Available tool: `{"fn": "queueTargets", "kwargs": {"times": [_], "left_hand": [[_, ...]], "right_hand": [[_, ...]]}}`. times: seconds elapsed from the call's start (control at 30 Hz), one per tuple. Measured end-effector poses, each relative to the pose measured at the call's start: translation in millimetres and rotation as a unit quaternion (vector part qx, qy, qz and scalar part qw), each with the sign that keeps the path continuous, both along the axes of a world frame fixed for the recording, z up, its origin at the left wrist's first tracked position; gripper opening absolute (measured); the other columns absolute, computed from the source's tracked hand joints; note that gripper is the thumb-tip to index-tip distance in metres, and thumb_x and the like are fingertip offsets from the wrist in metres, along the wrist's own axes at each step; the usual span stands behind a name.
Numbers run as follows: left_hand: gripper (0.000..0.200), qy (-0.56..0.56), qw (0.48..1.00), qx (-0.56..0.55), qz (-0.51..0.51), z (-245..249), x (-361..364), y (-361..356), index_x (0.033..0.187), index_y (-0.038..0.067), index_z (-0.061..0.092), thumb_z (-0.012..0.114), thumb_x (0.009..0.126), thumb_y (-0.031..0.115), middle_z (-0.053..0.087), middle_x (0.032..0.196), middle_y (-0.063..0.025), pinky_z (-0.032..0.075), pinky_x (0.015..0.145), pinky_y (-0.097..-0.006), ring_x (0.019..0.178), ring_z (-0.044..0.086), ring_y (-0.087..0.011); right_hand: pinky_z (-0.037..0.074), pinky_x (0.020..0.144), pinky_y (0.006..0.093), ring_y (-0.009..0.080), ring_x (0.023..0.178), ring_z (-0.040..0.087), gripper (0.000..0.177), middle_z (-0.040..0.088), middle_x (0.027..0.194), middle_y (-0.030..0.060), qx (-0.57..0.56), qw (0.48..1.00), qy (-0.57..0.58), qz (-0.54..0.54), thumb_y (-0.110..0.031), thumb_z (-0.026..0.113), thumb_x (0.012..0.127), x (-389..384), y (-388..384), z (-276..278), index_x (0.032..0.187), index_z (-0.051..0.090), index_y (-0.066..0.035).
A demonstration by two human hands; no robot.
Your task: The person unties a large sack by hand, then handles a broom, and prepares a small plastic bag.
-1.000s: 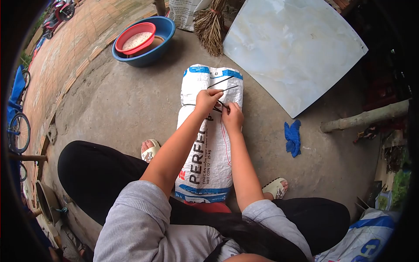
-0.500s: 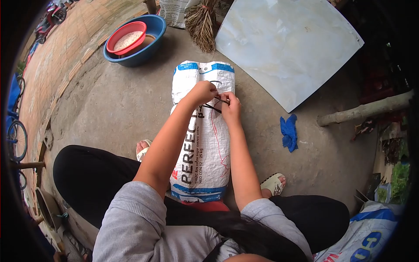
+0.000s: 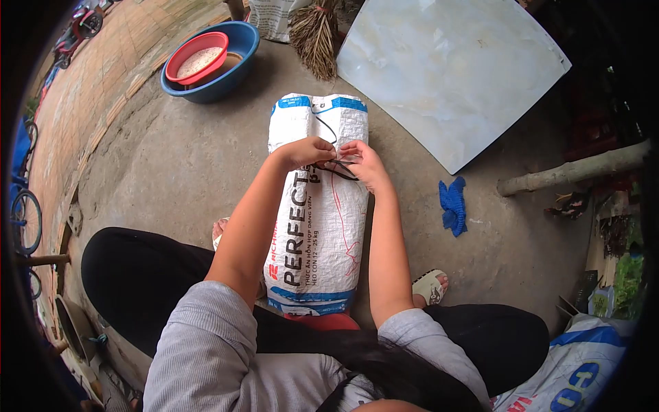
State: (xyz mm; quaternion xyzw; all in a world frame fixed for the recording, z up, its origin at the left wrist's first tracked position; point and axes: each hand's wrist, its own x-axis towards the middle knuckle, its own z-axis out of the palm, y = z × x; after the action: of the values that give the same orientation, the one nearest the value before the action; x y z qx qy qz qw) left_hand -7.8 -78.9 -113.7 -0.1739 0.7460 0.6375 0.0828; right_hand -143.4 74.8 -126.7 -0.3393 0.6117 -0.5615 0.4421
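Observation:
A white and blue printed sack lies lengthwise between my legs. Over its upper part my two hands are close together at a black cord, which is looped and has a loose length running up the sack. My left hand is closed, its fingertips pinching the cord. My right hand is just to its right, fingers bent around the cord's loop. A thin red thread runs down the sack below the hands.
A red bowl of pale grains sits in a blue basin at upper left. A marbled board, a blue cloth and a wooden pole are to the right. A straw broom is ahead.
My left hand has moved slightly left and down, and my right hand has turned, its fingers now pointing up and left. More of the cord shows above them.

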Motion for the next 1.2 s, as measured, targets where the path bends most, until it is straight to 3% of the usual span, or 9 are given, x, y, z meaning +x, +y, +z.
{"fn": "queueTargets", "kwargs": {"times": [0.07,0.13,0.23,0.43,0.63,0.77,0.93,1.03,1.2], "left_hand": [[0.017,0.015,0.997,0.08,-0.001,-4,1,1,0.086,0.007,0.061,0.053,0.094,0.019,0.055,0.075,0.0051,0.041,0.068,-0.0207,0.071,0.05,-0.0049],[0.017,0.014,0.995,0.094,0.001,-3,3,0,0.086,0.007,0.061,0.052,0.095,0.019,0.055,0.075,0.0052,0.041,0.068,-0.0207,0.07,0.049,-0.0049],[0.018,0.013,0.993,0.11,0.026,0,5,1,0.086,0.007,0.06,0.051,0.096,0.02,0.055,0.076,0.0052,0.04,0.067,-0.0208,0.07,0.049,-0.005],[0.019,0.02,0.993,0.101,0.049,-7,2,4,0.09,0.006,0.063,0.052,0.095,0.02,0.058,0.077,0.0037,0.042,0.067,-0.0222,0.07,0.051,-0.0061],[0.019,0.008,0.997,0.069,0.047,-9,0,4,0.091,0.006,0.062,0.051,0.097,0.021,0.057,0.077,0.0047,0.041,0.066,-0.0222,0.07,0.049,-0.0054],[0.021,-0.003,0.997,0.045,0.057,-6,2,4,0.092,0.005,0.062,0.051,0.097,0.022,0.058,0.078,0.0048,0.042,0.068,-0.0225,0.071,0.049,-0.0053],[0.023,0.01,0.997,0.043,0.06,-24,-3,-2,0.094,0.004,0.063,0.051,0.097,0.023,0.058,0.079,0.0044,0.043,0.071,-0.0225,0.075,0.052,-0.0054],[0.023,0.022,0.998,0.001,0.063,-29,-8,-2,0.095,0.004,0.064,0.05,0.097,0.022,0.059,0.081,0.0028,0.045,0.072,-0.0228,0.077,0.054,-0.006],[0.023,0.101,0.926,0.199,0.304,-25,-12,8,0.107,0.003,0.065,0.048,0.096,0.015,0.056,0.075,0.0003,0.046,0.067,-0.0228,0.071,0.055,-0.0097]], "right_hand": [[0.05,0.07,0.028,0.0164,0.083,0.061,0.032,0.064,0.094,0.0091,-0.023,0.993,0.112,-0.021,-0.007,0.077,0.07,2,-1,-1,0.095,0.057,-0.005],[0.047,0.066,0.0333,0.0232,0.076,0.06,0.036,0.062,0.088,0.0095,-0.066,0.905,0.403,-0.115,-0.015,0.082,0.064,6,-1,-2,0.086,0.055,-0.006],[0.045,0.059,0.0393,0.0306,0.069,0.058,0.039,0.061,0.079,0.0117,0.057,0.851,0.5,-0.152,-0.024,0.085,0.06,15,6,18,0.073,0.053,-0.005],[0.043,0.048,0.0378,0.0282,0.047,0.05,0.054,0.052,0.051,0.0092,0.152,0.876,0.438,-0.132,-0.039,0.087,0.056,13,8,13,0.056,0.047,-0.004],[0.048,0.052,0.0365,0.0233,0.052,0.061,0.047,0.062,0.06,0.0121,0.3,0.827,0.47,-0.072,-0.044,0.085,0.061,14,4,36,0.066,0.064,-0.002],[0.05,0.053,0.0342,0.0198,0.054,0.063,0.046,0.065,0.064,0.0108,0.288,0.877,0.383,-0.042,-0.044,0.081,0.067,8,5,26,0.072,0.067,0.0],[0.053,0.055,0.0284,0.017,0.061,0.066,0.037,0.067,0.07,0.0102,0.177,0.98,0.092,0.019,-0.031,0.063,0.088,3,8,34,0.076,0.065,0.004],[0.053,0.055,0.0282,0.0158,0.061,0.066,0.033,0.066,0.07,0.0108,0.187,0.977,0.105,0.005,-0.025,0.057,0.092,18,2,29,0.077,0.065,0.004],[0.049,0.051,0.0256,0.0117,0.054,0.061,0.031,0.065,0.064,0.0067,0.098,0.984,0.125,-0.081,-0.02,0.058,0.09,34,-3,3,0.07,0.065,0.001]]}}
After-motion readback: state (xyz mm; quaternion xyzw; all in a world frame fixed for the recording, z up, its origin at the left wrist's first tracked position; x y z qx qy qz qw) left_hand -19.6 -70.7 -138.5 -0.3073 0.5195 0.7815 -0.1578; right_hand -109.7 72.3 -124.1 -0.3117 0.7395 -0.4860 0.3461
